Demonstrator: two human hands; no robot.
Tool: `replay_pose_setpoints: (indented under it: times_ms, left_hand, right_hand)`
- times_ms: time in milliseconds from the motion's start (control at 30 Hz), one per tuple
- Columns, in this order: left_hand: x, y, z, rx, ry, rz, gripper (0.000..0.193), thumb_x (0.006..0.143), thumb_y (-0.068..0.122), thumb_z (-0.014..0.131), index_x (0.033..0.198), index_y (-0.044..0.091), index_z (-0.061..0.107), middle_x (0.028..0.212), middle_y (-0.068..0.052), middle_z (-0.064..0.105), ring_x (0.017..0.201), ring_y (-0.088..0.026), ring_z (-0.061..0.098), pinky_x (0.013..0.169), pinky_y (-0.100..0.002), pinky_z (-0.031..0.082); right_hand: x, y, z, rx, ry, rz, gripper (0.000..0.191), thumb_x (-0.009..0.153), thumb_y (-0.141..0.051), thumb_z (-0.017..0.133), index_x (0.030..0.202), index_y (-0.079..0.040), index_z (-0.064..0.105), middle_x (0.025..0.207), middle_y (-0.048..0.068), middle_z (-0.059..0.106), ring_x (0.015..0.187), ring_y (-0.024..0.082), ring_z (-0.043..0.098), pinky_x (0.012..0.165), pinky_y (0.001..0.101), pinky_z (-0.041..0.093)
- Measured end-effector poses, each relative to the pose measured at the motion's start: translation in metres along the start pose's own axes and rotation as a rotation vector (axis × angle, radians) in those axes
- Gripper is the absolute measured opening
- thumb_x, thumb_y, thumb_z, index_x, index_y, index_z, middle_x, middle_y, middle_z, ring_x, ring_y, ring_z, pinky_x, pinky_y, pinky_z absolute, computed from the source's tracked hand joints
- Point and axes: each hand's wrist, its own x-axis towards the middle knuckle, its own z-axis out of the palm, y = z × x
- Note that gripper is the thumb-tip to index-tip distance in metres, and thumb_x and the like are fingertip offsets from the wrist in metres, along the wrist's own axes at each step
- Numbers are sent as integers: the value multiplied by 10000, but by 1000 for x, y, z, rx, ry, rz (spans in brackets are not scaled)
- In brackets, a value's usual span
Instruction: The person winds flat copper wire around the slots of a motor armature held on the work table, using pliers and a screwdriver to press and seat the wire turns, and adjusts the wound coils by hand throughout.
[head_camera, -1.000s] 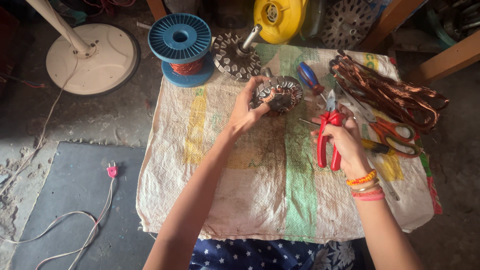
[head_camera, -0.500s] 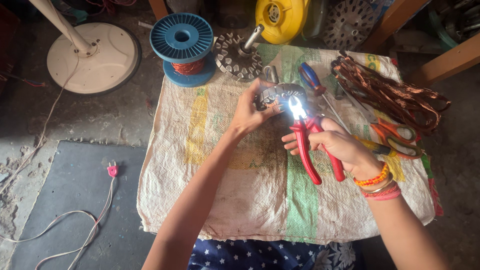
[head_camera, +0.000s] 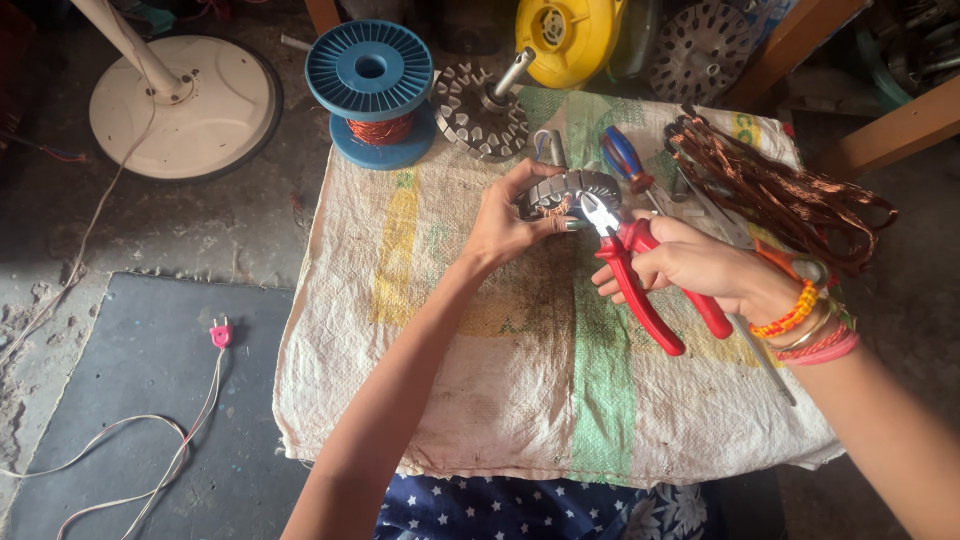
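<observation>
My left hand (head_camera: 503, 222) grips a round metal motor stator (head_camera: 570, 190) with copper winding inside, held just above a cloth-covered table (head_camera: 480, 400). My right hand (head_camera: 690, 265) holds red-handled cutting pliers (head_camera: 640, 275). Their metal jaws point up and left and touch the stator's right rim. Coloured bangles sit on my right wrist.
A blue spool of copper wire (head_camera: 372, 90) and a second stator with a shaft (head_camera: 480, 110) stand at the table's far edge. A blue-and-red screwdriver (head_camera: 628, 160) and a tangle of old copper wire (head_camera: 780, 190) lie at the right. A fan base (head_camera: 185, 100) and a pink plug (head_camera: 221, 334) are on the floor.
My right hand lifted the pliers off the cloth and swung them up and left until the jaws reached the stator. My left hand kept the stator in place.
</observation>
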Motion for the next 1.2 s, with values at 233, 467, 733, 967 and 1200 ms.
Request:
replay_pose_setpoints:
  times_ms: [233,467,733,967,1200]
  left_hand:
    - [0,2,1,27,6,-51,630,676,287,933,1208,99,652,1192,-77,772,1117,-208,737,1050,-402,555]
    - [0,3,1,74,13,-22,645,680,331,934,1215,99,660,1179,-80,777,1089,-211,743,1023,-409,561]
    - [-3,6,2,133,15,0,610,725,325,913,1242,126,658,1174,-87,771,1038,-204,753,976,-407,585]
    - [-4,7,9,178,76,17,569,715,235,901,1227,118,682,1117,-114,756,945,-204,752,883,-357,616]
    - [-5,3,12,263,123,56,559,720,190,891,1231,103,683,1058,-108,688,869,-209,710,824,-368,611]
  right_hand:
    - [5,-3,-7,-38,-20,11,428,870,0,505,1298,-10,494,1186,240,703,1058,329,744,892,458,600]
    - [5,-9,-8,-94,7,60,502,867,1,516,1363,-50,453,1180,202,700,1046,294,740,915,449,600]
    - [-4,-26,-6,-282,78,147,532,872,-28,526,1389,-89,415,1073,166,729,949,272,754,818,401,596]
    - [-3,-46,-13,-583,53,156,201,883,-45,559,1066,34,589,925,159,751,725,214,658,565,347,481]
    - [8,-56,-19,-508,-23,280,215,779,16,534,961,92,619,892,187,747,755,254,749,547,335,507]
